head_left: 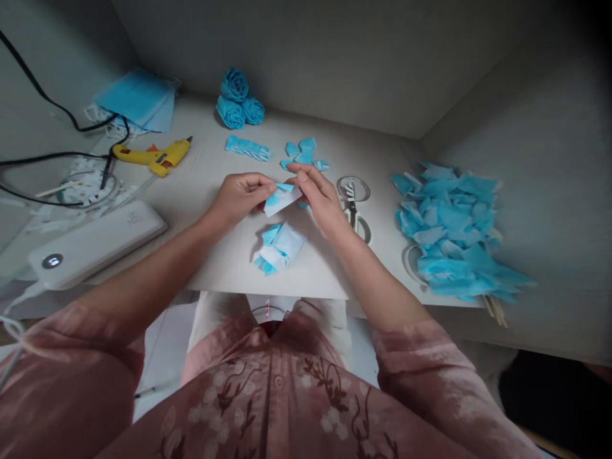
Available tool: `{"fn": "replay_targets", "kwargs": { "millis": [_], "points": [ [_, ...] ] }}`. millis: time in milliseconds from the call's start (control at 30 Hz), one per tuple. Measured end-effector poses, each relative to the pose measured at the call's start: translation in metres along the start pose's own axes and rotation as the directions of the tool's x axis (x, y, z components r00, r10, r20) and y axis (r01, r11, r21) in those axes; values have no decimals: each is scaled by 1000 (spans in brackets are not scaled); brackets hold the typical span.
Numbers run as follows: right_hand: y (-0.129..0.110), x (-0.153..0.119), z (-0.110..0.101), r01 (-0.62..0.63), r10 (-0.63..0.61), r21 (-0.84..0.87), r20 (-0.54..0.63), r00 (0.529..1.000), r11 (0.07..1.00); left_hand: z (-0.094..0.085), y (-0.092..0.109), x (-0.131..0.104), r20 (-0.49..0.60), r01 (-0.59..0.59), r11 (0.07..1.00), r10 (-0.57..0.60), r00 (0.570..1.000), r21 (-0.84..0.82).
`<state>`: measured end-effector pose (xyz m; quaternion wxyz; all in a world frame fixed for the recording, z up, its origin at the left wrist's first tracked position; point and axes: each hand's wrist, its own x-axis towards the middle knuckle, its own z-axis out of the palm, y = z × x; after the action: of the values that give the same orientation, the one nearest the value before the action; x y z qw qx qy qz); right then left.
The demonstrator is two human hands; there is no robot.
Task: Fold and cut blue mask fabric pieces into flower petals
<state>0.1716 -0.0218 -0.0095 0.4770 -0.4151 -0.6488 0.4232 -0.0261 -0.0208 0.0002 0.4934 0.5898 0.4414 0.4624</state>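
Between my two hands is a small blue and white piece of fabric, its top edge folded over. My left hand pinches its left end between thumb and fingers. At its right end, my right hand grips it with thumb and forefinger. Just below, on the table, lies a loose bunch of blue and white pieces. Beyond my hands are a few blue folded pieces and a row of overlapping folded ones. Scissors lie beside my right wrist.
Blue fabric roses stand at the back. A yellow glue gun, blue masks, a white power bank and black cables are on the left. A large heap of blue pieces covers the right, with sticks beneath.
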Motion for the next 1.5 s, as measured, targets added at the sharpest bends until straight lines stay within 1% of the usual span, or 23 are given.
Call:
{"fn": "replay_targets", "kwargs": {
  "millis": [67,133,267,333,433,533,700,767,1033,1167,1367,1500],
  "points": [
    [2,0,0,-22,22,4,-3,1000,1000,0,1,-1,8,2,1000,-2,1000,21],
    [5,2,-1,-12,12,3,-7,1000,1000,0,2,-1,9,5,1000,-5,1000,26],
    [9,5,-4,76,-77,-39,-10,997,996,0,2,0,-1,7,1000,-7,1000,6],
    [10,6,-4,99,-99,-51,3,995,994,-1,1,0,-1,3,1000,-3,1000,-1],
    [10,5,-2,92,-92,-45,-7,996,995,-1,-1,0,19,-4,1000,4,1000,-4],
    [10,5,0,69,-72,-41,-68,995,997,-1,-2,1,59,7,1000,-6,998,-13],
    [10,8,0,68,-66,12,-128,990,998,0,-1,2,88,133,980,-121,989,-148],
    [10,8,-1,75,-71,25,-129,989,997,-1,-1,2,99,153,973,-137,986,-175],
    [11,7,0,46,-43,25,-97,994,999,-7,-8,3,130,117,989,-105,986,-93],
    [6,4,-1,93,-97,-47,-85,992,995,-7,-6,3,132,97,993,-87,987,-72],
    [1,2,0,237,-256,-224,-57,965,945,-4,1,3,113,112,992,-105,988,-59],
    [3,1,0,267,-284,-279,-25,958,923,-3,2,3,103,134,987,-125,987,-86]
  ]
}}
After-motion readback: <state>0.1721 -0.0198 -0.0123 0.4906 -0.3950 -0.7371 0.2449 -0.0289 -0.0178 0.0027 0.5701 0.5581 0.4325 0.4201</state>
